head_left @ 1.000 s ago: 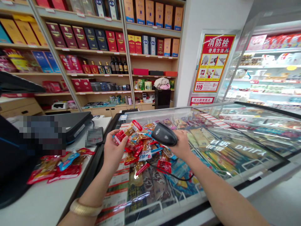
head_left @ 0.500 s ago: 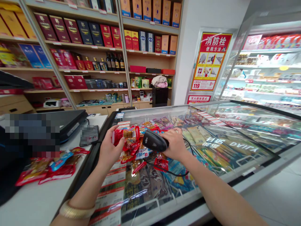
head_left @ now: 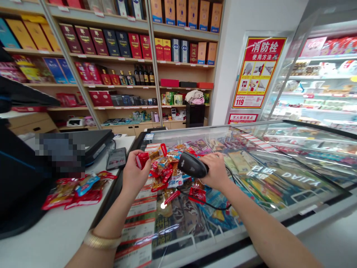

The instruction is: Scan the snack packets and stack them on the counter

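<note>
My left hand [head_left: 136, 169] is closed on a red snack packet [head_left: 142, 159], pinched between thumb and fingers above the freezer's glass top. My right hand [head_left: 216, 169] grips a black barcode scanner [head_left: 192, 164], its head pointing left toward the packet. The scanner's black cable [head_left: 214, 207] loops below over the glass. Between and beneath both hands lies a loose pile of small red and brown snack packets [head_left: 164, 171]. A red packet [head_left: 197, 193] rests under the scanner.
A glass-topped freezer [head_left: 304, 212] stretches right. On the white counter [head_left: 69, 223] at left lie several snack packets [head_left: 79, 190], a phone [head_left: 116, 158] and a dark flat device [head_left: 97, 145]. Shelves of boxes [head_left: 111, 41] stand behind; a lit display fridge [head_left: 323, 89] is at right.
The view has swung slightly left, so everything sits further right. In my left hand the packet has turned, with less of it showing. My right hand still holds the scanner.
</note>
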A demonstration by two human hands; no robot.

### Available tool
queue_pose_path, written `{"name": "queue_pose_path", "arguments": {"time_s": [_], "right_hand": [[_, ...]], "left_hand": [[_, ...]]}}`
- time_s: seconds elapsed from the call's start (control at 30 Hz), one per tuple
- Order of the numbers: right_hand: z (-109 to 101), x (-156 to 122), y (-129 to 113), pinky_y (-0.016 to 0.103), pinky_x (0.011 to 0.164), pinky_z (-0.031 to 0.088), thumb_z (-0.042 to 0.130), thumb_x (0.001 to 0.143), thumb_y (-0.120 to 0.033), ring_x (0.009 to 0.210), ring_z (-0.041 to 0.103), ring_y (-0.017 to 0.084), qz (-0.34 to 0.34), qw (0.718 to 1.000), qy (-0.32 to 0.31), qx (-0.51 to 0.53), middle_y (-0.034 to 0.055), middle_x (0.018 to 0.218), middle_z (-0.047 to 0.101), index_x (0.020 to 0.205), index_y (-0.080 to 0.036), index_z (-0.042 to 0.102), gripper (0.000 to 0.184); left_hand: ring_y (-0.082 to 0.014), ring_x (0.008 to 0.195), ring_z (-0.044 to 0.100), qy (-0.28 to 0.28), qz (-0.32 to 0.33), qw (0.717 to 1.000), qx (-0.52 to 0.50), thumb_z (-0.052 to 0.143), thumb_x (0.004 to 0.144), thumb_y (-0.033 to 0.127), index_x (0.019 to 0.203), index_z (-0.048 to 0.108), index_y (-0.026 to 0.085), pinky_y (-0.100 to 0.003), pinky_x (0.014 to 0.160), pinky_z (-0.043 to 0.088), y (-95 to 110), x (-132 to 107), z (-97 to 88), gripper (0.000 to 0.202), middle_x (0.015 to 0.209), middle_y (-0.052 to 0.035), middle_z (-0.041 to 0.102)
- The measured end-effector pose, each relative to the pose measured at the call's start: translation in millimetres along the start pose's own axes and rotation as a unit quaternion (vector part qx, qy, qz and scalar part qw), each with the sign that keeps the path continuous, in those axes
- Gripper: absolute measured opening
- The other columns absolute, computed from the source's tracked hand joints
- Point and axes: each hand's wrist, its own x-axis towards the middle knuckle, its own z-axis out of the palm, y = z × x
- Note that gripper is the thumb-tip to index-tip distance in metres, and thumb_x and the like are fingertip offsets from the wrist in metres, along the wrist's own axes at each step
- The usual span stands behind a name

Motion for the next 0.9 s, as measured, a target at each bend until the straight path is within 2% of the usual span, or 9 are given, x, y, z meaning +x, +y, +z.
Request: {"name": "queue_pose_path", "arguments": {"time_s": [0.17, 0.23, 0.3, 0.43, 0.5, 0.57, 0.67, 0.8, 0.9], "right_hand": [[2.4, -1.6, 6.9, 0.041, 0.09, 0.029, 0.068, 0.068, -0.034, 0.085, 0.063, 0.024, -0.005, 0.999, 0.032, -0.002, 0.0047, 0.086, 0.077, 0.092, -0.023, 0.074, 0.027], [3.4, -2.1, 8.1, 0.041, 0.09, 0.029, 0.067, 0.069, -0.033, 0.084, 0.064, 0.024, -0.006, 0.999, 0.037, -0.008, 0.0042, 0.084, 0.076, 0.091, -0.023, 0.074, 0.026], [4.3, -2.4, 8.5, 0.041, 0.089, 0.029, 0.066, 0.069, -0.033, 0.084, 0.064, 0.024, -0.009, 0.999, 0.04, -0.011, 0.0043, 0.083, 0.076, 0.09, -0.023, 0.074, 0.025], [5.3, -2.3, 8.8, 0.04, 0.089, 0.029, 0.065, 0.069, -0.032, 0.083, 0.063, 0.024, -0.008, 0.999, 0.047, -0.01, 0.0043, 0.082, 0.076, 0.089, -0.023, 0.073, 0.024], [5.5, -2.0, 9.1, 0.04, 0.089, 0.029, 0.066, 0.069, -0.033, 0.084, 0.063, 0.024, -0.009, 0.999, 0.049, -0.008, 0.0046, 0.083, 0.076, 0.089, -0.023, 0.073, 0.024], [5.7, -1.7, 9.5, 0.04, 0.088, 0.03, 0.065, 0.069, -0.034, 0.084, 0.063, 0.024, -0.01, 0.999, 0.053, -0.005, 0.0049, 0.083, 0.076, 0.09, -0.023, 0.073, 0.025], [6.3, -1.5, 9.8, 0.04, 0.087, 0.03, 0.064, 0.069, -0.033, 0.083, 0.064, 0.024, -0.01, 0.998, 0.058, -0.001, 0.0049, 0.083, 0.076, 0.089, -0.023, 0.073, 0.024], [7.6, -1.6, 9.6, 0.04, 0.087, 0.03, 0.066, 0.069, -0.035, 0.083, 0.063, 0.024, -0.004, 0.998, 0.057, -0.004, 0.0049, 0.083, 0.076, 0.089, -0.023, 0.073, 0.024], [7.9, -1.8, 9.4, 0.04, 0.089, 0.03, 0.067, 0.069, -0.036, 0.084, 0.063, 0.024, 0.001, 0.999, 0.052, -0.01, 0.0049, 0.084, 0.076, 0.09, -0.023, 0.073, 0.025]], "left_hand": [[-0.0255, 0.077, 0.063, 0.082, -0.041, 0.972, 0.215, 0.058, 0.078, 0.034, 0.087, 0.058, 0.023, -0.036, 0.069, 0.047, -14.8, 22.1, -55.8, 0.014, 0.084, -0.0055, 0.064], [-0.0302, 0.083, 0.065, 0.081, -0.039, 0.957, 0.275, 0.057, 0.078, 0.032, 0.083, 0.058, 0.022, -0.042, 0.073, 0.049, -37.0, 30.4, -82.3, 0.011, 0.088, -0.0081, 0.064], [-0.0332, 0.08, 0.064, 0.081, -0.05, 0.943, 0.319, 0.06, 0.076, 0.036, 0.078, 0.058, 0.022, -0.048, 0.071, 0.049, -68.0, 37.0, -103.8, 0.015, 0.08, -0.0075, 0.061], [-0.0381, 0.084, 0.064, 0.115, -0.062, 0.925, 0.357, 0.069, 0.062, 0.037, 0.066, 0.066, 0.024, -0.063, 0.075, 0.046, -121.7, 42.5, -122.9, 0.014, 0.057, -0.0051, 0.051], [-0.0453, 0.096, 0.064, 0.117, -0.072, 0.918, 0.372, 0.068, 0.063, 0.035, 0.064, 0.067, 0.024, -0.072, 0.079, 0.041, -127.1, 40.5, -120.9, 0.011, 0.064, -0.0086, 0.06], [-0.0506, 0.112, 0.06, 0.127, -0.056, 0.918, 0.373, 0.063, 0.07, 0.034, 0.073, 0.072, 0.023, -0.077, 0.087, 0.038, -116.0, 35.8, -111.9, 0.014, 0.089, -0.0139, 0.07], [-0.0476, 0.123, 0.056, 0.109, 0.013, 0.94, 0.323, 0.057, 0.079, 0.033, 0.096, 0.075, 0.019, -0.071, 0.097, 0.042, -83.0, 26.4, -86.1, 0.029, 0.122, -0.0182, 0.068], [-0.03, 0.112, 0.066, -0.066, 0.077, 0.971, 0.216, 0.05, 0.087, 0.041, 0.101, 0.077, 0.02, -0.045, 0.103, 0.049, -45.6, 11.3, -35.9, 0.037, 0.116, -0.0127, 0.074], [-0.0304, 0.114, 0.066, -0.149, 0.06, 0.959, 0.235, 0.052, 0.089, 0.049, 0.098, 0.08, 0.022, -0.043, 0.102, 0.049, -32.7, 0.3, -2.9, 0.041, 0.119, -0.0119, 0.075]]}}
